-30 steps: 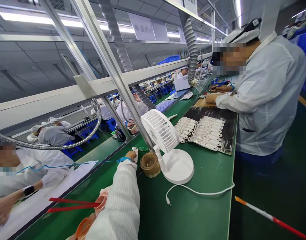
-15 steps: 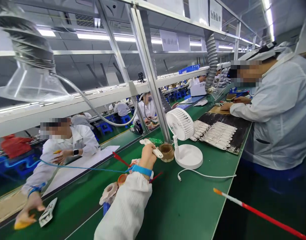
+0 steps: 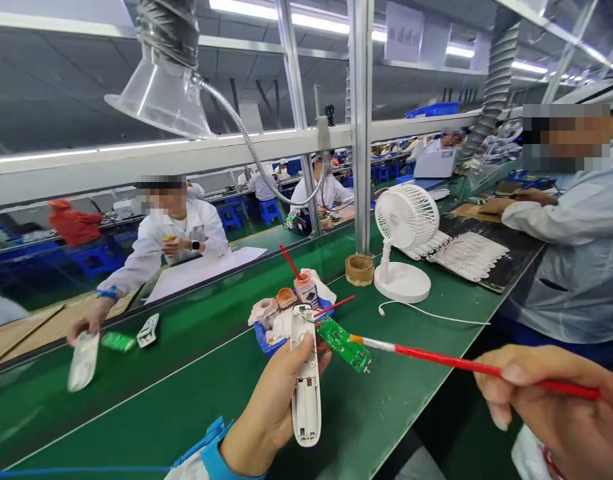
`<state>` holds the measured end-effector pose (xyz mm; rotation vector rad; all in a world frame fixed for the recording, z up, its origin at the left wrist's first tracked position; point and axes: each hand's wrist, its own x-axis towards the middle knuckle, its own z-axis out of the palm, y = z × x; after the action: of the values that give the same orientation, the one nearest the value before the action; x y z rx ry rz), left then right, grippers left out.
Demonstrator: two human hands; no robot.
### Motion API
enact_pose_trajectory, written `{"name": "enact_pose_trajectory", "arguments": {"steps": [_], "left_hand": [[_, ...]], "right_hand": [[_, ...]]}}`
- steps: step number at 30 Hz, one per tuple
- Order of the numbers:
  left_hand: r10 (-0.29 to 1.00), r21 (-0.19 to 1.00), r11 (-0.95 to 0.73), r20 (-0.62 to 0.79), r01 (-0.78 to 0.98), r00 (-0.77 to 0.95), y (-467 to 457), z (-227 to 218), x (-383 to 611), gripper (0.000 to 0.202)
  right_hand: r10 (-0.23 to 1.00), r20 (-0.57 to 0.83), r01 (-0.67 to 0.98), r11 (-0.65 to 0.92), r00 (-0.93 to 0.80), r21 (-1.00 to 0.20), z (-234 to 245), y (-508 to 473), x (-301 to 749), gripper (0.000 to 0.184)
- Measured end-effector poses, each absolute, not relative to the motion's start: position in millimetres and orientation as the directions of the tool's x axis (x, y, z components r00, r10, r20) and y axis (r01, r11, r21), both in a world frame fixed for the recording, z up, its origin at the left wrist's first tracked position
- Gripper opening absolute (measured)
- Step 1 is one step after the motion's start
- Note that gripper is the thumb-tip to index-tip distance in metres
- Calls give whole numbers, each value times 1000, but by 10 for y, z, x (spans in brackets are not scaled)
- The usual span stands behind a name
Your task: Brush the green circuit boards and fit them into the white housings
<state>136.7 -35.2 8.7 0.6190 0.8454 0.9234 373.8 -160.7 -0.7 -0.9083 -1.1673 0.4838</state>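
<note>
In my left hand point(image 3: 266, 400), closed around it, is a long white plastic housing point(image 3: 306, 407) with its inner side facing me. A green circuit board point(image 3: 343, 343) hangs off its right side by thin wires. My right hand point(image 3: 551, 393) grips a thin red brush point(image 3: 446, 360), whose orange-tinted tip points left, close by the board. Just beyond the housing sits a blue tray point(image 3: 266, 341) with a pink bottle point(image 3: 306, 290), an orange-rimmed jar point(image 3: 286, 298) and crumpled white cloth. Two red sticks rise from the tray area.
A white desk fan point(image 3: 406, 217) with a cable stands by a tape roll point(image 3: 360, 270). Behind it, several white parts lie on a black board point(image 3: 501, 277). Across the bench, a co-worker's hand point(image 3: 89, 327) holds a white shell point(image 3: 83, 363). Another co-worker sits at right.
My left hand has drawn back toward me with the white housing, which now shows its inside and the circuit board. My right hand has come into view with the brush. The camera view has turned left.
</note>
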Motion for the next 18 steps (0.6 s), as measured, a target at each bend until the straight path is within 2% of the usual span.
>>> {"name": "enact_pose_trajectory", "arguments": {"steps": [3, 9, 14, 18], "left_hand": [[869, 790, 474, -349, -389, 350, -457, 94, 1159, 12], [863, 812, 465, -325, -354, 387, -571, 77, 893, 13], [875, 825, 438, -299, -359, 379, -611, 60, 795, 15], [881, 842, 416, -280, -343, 381, -634, 39, 736, 17]], "right_hand": [[753, 639, 89, 634, 157, -769, 188, -1437, 3504, 46], [764, 645, 42, 645, 3, -763, 199, -1269, 3183, 37], [727, 681, 146, 686, -85, -713, 123, -1271, 3141, 34], [693, 717, 294, 702, -72, -649, 150, -1317, 3130, 30]]}}
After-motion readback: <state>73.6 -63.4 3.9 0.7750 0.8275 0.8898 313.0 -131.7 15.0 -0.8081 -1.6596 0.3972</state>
